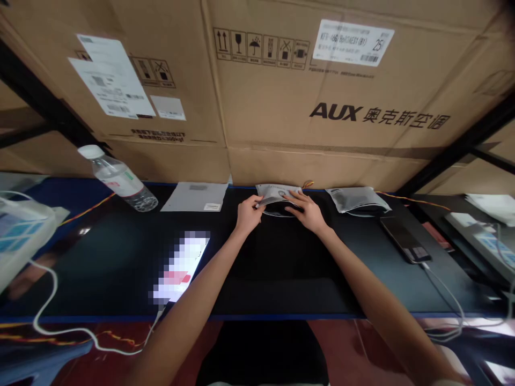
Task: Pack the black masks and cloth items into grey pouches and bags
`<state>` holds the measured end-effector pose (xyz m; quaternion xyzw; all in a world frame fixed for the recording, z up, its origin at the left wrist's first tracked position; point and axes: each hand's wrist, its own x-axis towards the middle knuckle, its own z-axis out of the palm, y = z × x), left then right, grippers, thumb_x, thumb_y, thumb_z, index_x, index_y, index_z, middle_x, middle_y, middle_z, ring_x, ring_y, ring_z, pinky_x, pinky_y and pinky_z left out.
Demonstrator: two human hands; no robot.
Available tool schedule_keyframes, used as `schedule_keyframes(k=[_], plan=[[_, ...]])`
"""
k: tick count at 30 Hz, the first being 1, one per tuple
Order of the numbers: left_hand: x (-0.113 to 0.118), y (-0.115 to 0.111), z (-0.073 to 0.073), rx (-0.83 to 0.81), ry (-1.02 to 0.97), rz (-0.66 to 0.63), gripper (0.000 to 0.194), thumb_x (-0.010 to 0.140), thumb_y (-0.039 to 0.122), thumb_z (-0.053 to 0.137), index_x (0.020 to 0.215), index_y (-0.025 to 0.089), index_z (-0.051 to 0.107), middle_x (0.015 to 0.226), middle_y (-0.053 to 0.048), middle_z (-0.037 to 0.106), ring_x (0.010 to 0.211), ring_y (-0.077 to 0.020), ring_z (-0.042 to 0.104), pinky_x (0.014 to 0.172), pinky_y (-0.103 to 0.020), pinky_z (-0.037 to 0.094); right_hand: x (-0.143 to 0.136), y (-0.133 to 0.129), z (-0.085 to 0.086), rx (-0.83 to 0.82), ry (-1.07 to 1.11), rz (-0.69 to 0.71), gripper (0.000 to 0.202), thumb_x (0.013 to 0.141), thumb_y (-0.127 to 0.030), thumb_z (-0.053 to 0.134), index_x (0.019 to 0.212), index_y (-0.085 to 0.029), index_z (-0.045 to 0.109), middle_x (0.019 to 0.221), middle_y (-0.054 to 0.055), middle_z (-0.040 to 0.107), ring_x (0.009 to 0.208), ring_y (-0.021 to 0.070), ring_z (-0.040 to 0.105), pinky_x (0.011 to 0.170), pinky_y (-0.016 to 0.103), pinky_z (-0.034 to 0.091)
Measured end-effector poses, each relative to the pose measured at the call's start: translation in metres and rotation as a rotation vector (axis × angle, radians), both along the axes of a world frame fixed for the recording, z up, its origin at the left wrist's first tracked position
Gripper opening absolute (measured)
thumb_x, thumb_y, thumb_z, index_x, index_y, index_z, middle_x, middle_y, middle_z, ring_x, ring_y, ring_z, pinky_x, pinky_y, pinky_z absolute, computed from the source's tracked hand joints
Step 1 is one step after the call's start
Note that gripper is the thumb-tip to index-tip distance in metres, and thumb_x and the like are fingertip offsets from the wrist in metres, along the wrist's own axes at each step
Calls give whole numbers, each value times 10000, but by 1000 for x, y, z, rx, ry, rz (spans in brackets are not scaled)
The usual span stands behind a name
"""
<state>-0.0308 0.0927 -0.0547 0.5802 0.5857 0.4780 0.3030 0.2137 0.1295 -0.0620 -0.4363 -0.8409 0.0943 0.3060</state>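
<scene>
Grey pouch [277, 191] on black table [277, 284], far edge, roughly center, right in front of a big AUX carton [273, 107]. Dark inside or contents show along its near side. Left hand [248, 215] pinches the pouch's left end, thumb and fingers closed on it. Right hand [310, 212] lies on the right end, fingers parted and touching; whether it grips, cannot tell. Both forearms reach in from the near side.

Left of the pouch: flat grey packet [189, 198] with small white label, then clear water bottle [123, 181], white cap, leaning in view. Right: second pouch [356, 199], similar look, apart from the hands; dark phone [405, 240] nearby, plugged into a white cable [446, 284]. Lit screen [187, 268], partly pixelated, beside the left forearm.
</scene>
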Motion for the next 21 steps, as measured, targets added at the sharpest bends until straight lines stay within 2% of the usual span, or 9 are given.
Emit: schedule_keyframes(k=[3,6,9,12,14,17,21], plan=[[1,1,-2,-29,-15,30,135,855,237,701,978,187,724,801,-7,760,417,-100,573,447,-219,408,-5,0,4,-9,-31,-189,370,1008,-448,616,1360,-359,690,1361,32,711,1259,285,673,1014,401,548],[0,-1,0,-24,-25,23,192,863,270,697,1032,183,723,730,-7,739,425,-109,580,439,-213,407,-6,0,9,-12,-109,-278,365,994,-469,638,1339,-368,703,1257,37,763,1079,290,750,894,368,574],[-3,-3,5,-41,-89,-88,317,850,283,708,1144,165,692,689,-16,731,443,-112,573,424,-205,410,-3,0,10,8,-79,-254,357,997,-459,633,1332,-355,703,1284,22,752,1118,265,734,900,343,566],[-5,-5,12,-102,-234,-201,375,856,312,703,1185,137,658,757,-65,760,477,-119,587,391,-199,396,2,-4,14,53,-28,-237,357,972,-406,647,1302,-287,714,1335,41,724,1217,266,678,1003,382,537],[-4,-7,17,-142,-315,-219,351,898,365,670,1146,118,655,790,-101,767,486,-124,598,376,-203,396,2,-11,21,139,-31,-197,434,918,-382,680,1326,-234,691,1397,81,680,1298,301,612,1092,450,480],[1,-11,22,-169,-358,-241,327,893,364,693,1091,105,662,769,-109,753,496,-130,605,383,-212,420,-6,-25,33,261,-65,-22,520,906,-400,665,1390,-212,635,1516,117,567,1415,330,489,1165,510,394],[6,-16,23,-169,-387,-313,373,826,266,751,1160,131,655,672,-29,681,534,-136,615,419,-210,449,-25,-36,37,242,-106,192,349,1018,-398,542,1315,-269,675,1425,80,636,1360,277,534,1147,492,401]])
